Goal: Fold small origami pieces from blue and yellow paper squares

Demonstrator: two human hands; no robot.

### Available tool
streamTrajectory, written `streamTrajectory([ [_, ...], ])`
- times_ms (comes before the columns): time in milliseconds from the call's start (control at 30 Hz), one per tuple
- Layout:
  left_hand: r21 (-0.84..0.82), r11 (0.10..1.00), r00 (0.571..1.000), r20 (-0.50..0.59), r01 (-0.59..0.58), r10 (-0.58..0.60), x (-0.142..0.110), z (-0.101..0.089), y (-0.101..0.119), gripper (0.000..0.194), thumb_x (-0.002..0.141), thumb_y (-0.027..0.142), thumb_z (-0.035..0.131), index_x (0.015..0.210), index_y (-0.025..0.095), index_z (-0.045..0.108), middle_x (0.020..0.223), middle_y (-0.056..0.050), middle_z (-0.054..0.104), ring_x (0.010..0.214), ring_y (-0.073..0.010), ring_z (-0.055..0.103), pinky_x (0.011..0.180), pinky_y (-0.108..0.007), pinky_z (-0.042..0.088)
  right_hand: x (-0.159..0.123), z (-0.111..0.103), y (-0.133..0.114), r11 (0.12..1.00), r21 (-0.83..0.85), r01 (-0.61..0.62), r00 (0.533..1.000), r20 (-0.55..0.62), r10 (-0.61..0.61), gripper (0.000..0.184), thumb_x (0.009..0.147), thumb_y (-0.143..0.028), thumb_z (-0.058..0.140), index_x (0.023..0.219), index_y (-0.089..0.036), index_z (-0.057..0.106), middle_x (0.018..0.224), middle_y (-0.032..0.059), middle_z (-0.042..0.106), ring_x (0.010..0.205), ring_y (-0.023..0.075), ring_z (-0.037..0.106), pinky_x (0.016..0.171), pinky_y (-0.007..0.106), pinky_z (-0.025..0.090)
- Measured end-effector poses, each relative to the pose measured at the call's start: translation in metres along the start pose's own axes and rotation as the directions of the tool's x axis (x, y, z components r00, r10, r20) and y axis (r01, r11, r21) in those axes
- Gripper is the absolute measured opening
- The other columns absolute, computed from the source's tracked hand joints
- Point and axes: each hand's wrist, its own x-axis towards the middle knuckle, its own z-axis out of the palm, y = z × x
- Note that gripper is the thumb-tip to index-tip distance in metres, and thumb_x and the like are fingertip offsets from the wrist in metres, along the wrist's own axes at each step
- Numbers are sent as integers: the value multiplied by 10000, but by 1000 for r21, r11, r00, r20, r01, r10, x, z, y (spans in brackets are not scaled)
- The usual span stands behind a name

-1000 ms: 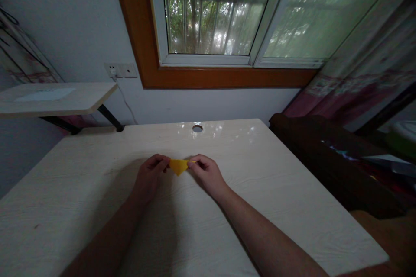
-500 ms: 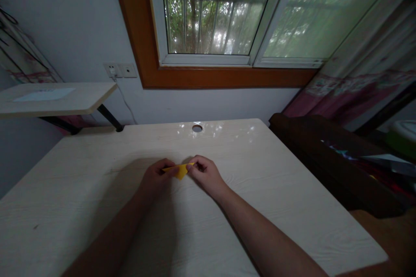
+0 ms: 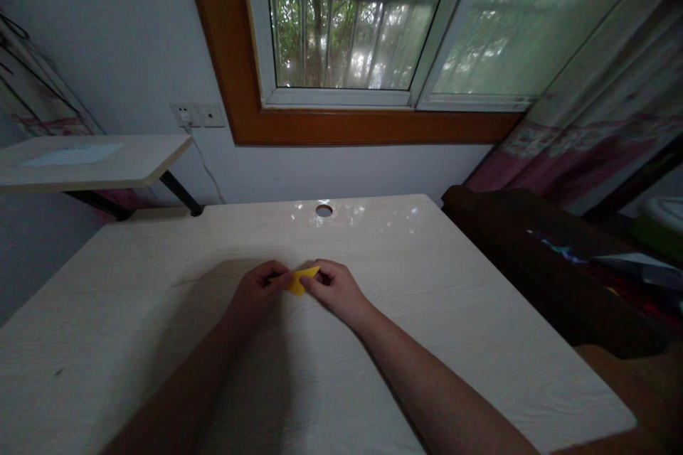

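A small piece of folded yellow paper [image 3: 297, 283] is held just above or on the pale wooden desk [image 3: 341, 377]; I cannot tell whether it touches the top. My left hand [image 3: 262, 289] pinches its left part between thumb and fingers. On the other side, my right hand [image 3: 335, 287] grips the right part, its thumb lying on the paper's front face. The paper's upper edge runs nearly straight and its lower part narrows downward. Fingers cover both ends of it.
A raised shelf [image 3: 90, 160] on black legs stands at the desk's back left, with a pale sheet [image 3: 72, 155] on it. A cable hole [image 3: 324, 210] is near the back edge. Right of the desk is a dark wooden piece of furniture [image 3: 501, 249] with things on it.
My right thumb has slid a little to the left and down over the yellow paper. The left hand has stayed nearly where it was.
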Motion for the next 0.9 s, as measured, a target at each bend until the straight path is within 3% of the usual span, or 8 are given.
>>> streamTrajectory([
  [267,35,999,1000,0,-18,18,0,-1,-3,195,814,356,625,776,168,656,740,-2,606,724,-152,546,660,-232,427,1,2,3,999,-25,-23,997,-68,21,279,820,-371,643,653,-174,538,607,-35,452,567,101,397,514,220,299],
  [533,49,999,1000,-22,22,-21,0,0,5,235,813,389,597,755,167,648,702,-8,621,696,-162,573,653,-246,448,2,1,0,984,173,-27,989,-139,52,227,800,-380,657,715,-177,604,646,-22,501,584,112,432,546,232,345],
  [900,42,999,992,-120,32,-27,3,-4,4,203,823,345,581,762,165,651,694,-12,647,671,-153,592,655,-249,464,7,-10,-4,933,357,-44,918,-355,179,265,771,-420,651,690,-184,562,639,-14,515,610,127,458,577,237,375],
])
